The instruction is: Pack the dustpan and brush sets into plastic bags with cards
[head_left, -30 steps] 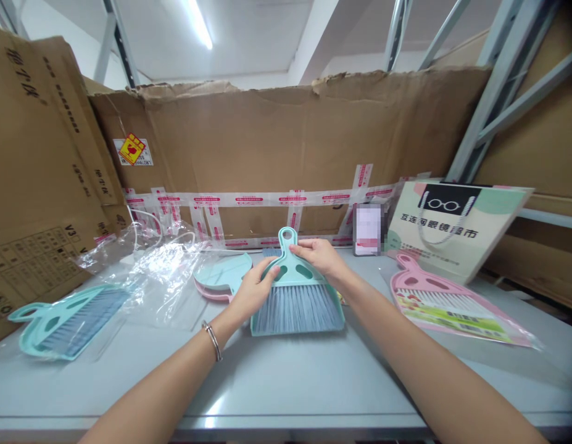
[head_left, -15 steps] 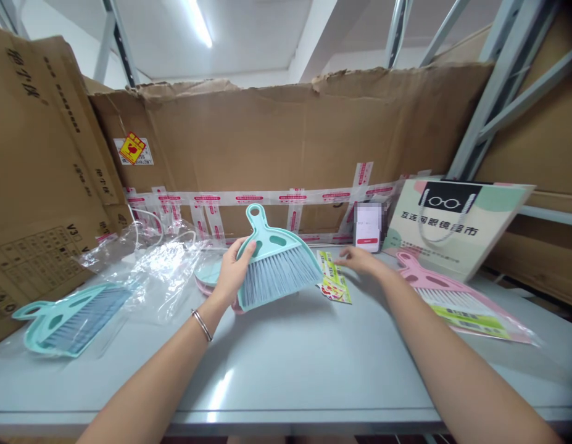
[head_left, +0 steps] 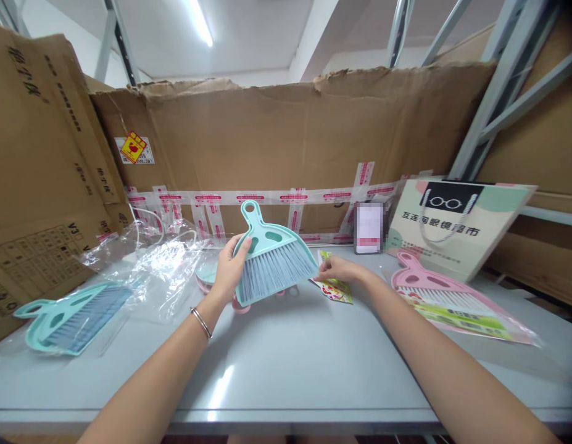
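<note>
My left hand grips a mint-green hand brush with grey bristles by its left edge and holds it tilted above the grey table. Under the brush lie a mint dustpan and pink dustpan parts. My right hand rests on a small colourful label card on the table, fingers pinching its edge close to the brush's bristle tips.
A second mint brush set lies at the left beside crumpled clear plastic bags. A bagged pink brush set lies at the right before a paper shopping bag. A phone leans on the cardboard wall.
The brush left the table in my left hand and now hangs tilted at the left. My right hand let go of its handle and went down to the label card.
</note>
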A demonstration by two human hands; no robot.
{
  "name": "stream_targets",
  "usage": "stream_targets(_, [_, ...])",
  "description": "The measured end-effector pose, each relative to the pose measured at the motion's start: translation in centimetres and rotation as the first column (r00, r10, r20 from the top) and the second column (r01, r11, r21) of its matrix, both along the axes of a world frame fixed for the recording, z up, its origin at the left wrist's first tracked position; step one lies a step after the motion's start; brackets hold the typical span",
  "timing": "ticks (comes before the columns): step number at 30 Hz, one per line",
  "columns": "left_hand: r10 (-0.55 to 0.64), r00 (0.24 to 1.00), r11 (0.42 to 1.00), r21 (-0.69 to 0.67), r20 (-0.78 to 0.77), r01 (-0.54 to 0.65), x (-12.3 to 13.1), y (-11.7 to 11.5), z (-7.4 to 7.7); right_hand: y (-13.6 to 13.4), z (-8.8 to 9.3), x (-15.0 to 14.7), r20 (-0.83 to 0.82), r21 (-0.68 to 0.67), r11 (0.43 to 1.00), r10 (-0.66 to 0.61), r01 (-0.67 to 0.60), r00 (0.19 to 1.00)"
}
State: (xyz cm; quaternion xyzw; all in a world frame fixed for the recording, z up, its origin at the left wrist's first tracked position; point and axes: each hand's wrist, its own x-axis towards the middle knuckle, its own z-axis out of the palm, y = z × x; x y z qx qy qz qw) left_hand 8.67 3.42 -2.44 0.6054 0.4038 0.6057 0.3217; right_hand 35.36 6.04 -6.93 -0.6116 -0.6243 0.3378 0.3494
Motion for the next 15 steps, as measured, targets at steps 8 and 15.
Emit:
stream_targets(8, [0.017, 0.991, 0.998, -0.067, 0.135, -0.008, 0.0, 0.1, 0.2, -3.8, 6.5, 1.8, -0.213, 0.118, 0.988, 0.122, -0.099, 0.969])
stream_targets(15, [-0.028, 0.984, 0.984, -0.167, 0.178, 0.058, 0.1, 0.3, -0.4, -7.1, 7.5, -4.8, -0.709, 0.285, 0.923, 0.385, -0.259, 0.591])
